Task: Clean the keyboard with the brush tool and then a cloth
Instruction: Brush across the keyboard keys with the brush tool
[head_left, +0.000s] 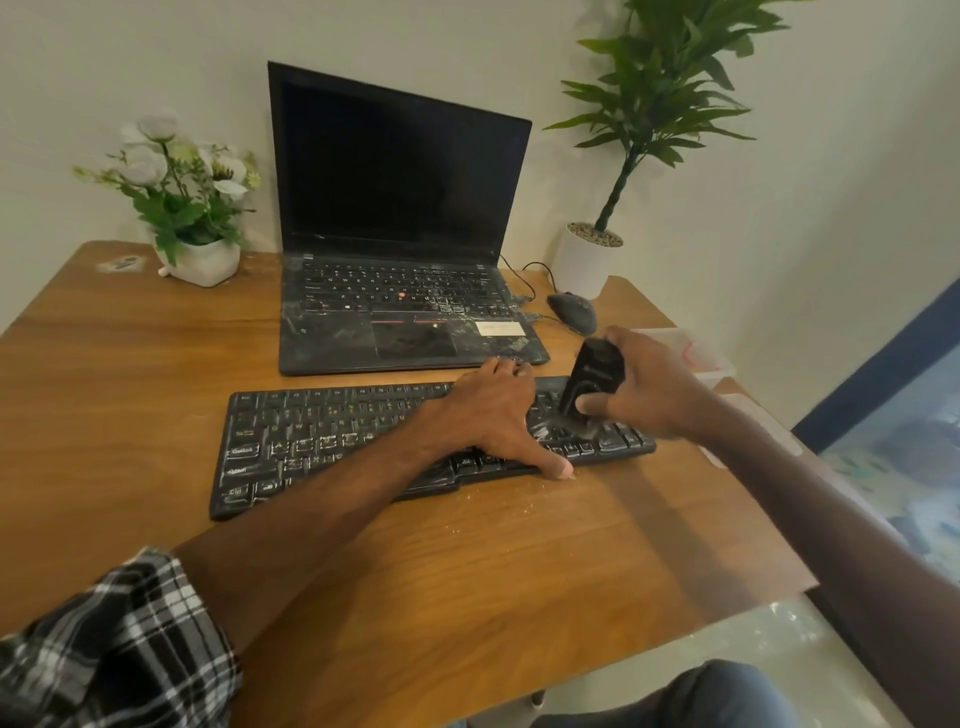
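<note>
The left hand (493, 410) lies spread flat on the keyboard (322, 441); the right hand (644, 389) grips the brush tool (592, 379), bristles touching the keyboard's right-end keys.

Head view: single wide-angle camera (edges visibly bowed), worn on head, facing forward and down, close above desk (156, 364); wall behind.

We see bare table (130, 374) left of keyboard (322, 441) and along near edge. Laptop (400, 249) blocks behind keyboard, narrow gap between. Mouse (571, 310), white plant pot (584, 260), clear plastic box (691, 358) crowd right rear. Flower pot (202, 262) occupies far left corner.
</note>
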